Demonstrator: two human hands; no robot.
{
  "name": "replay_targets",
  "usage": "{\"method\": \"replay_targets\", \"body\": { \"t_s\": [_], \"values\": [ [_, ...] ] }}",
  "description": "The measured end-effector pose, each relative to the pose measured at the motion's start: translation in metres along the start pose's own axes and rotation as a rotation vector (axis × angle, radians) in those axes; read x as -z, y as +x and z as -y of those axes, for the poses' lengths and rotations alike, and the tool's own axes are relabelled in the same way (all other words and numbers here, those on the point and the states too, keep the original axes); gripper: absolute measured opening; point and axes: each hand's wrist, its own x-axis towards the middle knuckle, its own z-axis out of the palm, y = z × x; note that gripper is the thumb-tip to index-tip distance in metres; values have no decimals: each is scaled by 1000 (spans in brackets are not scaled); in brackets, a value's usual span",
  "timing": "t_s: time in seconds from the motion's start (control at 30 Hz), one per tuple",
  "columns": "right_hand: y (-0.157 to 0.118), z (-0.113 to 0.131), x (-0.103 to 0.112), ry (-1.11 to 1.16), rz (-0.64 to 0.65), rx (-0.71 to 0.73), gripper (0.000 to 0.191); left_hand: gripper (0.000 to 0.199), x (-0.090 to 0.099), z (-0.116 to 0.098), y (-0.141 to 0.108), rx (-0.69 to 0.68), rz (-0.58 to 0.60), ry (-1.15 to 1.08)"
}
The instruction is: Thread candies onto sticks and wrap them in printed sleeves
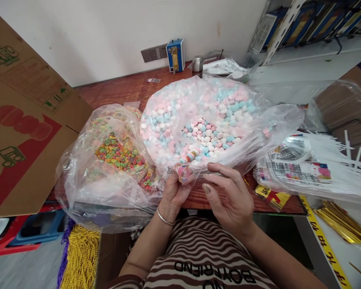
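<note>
My left hand point(177, 188) is closed round the lower end of a candy skewer point(190, 155), a short tilted stack of pink, white, orange and blue pieces. A colourful printed piece point(184, 173) shows at the fingers; its exact kind is unclear. Just to the right, my right hand point(228, 196) has its fingers apart and holds nothing visible. Beyond both hands lies a large clear bag of pastel candies point(204, 134), its mouth open. On the left stands an open clear bag of small ring-shaped coloured candies point(117, 154).
A cardboard box point(33, 108) stands at left. White sticks point(333, 154) in plastic packaging and gold twist ties point(343, 220) lie at right. A blue box point(175, 56) and a metal flask point(197, 65) stand at the back of the wooden table point(108, 88).
</note>
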Motion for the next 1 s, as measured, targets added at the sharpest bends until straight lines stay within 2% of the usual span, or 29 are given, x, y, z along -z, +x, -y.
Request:
{"method": "replay_targets", "body": {
  "t_s": [0.07,0.13,0.2,0.27,0.37,0.47,0.53,0.63,0.67,0.77,0.8,0.9,1.0],
  "values": [
    [-1,-15,-9,-29,108,-40,22,58,8,-19,-5,-76,45,-105],
    [-2,-26,-24,-94,280,-51,17,54,23,-41,-11,-183,47,-163],
    [-2,-28,-43,-188,469,-40,20,50,42,-61,-19,-263,44,-195],
    [3,-19,-64,-278,644,-43,25,48,62,-75,-27,-301,51,-214],
    [16,1,-95,-359,831,-166,36,46,81,-80,-36,-331,20,-227],
    [23,12,-108,-399,898,-281,34,43,86,-76,-40,-345,-36,-201],
    [19,10,-99,-392,885,-314,36,42,85,-72,-39,-339,-62,-185],
    [3,-6,-65,-391,832,-373,32,42,80,-65,-33,-276,-60,-187],
    [-3,-15,-51,-403,790,-404,31,42,78,-62,-30,-246,-56,-189],
    [-14,-40,-14,-512,637,-528,46,41,70,-51,-20,-169,-55,-185],
    [-15,-46,-4,-482,599,-548,44,41,66,-47,-16,-150,-51,-185],
    [-19,-53,21,-66,577,-570,29,37,55,-37,-7,-98,-28,-189],
    [-24,-45,41,340,559,-602,28,39,48,-31,0,-79,-16,-199]
  ]
}}
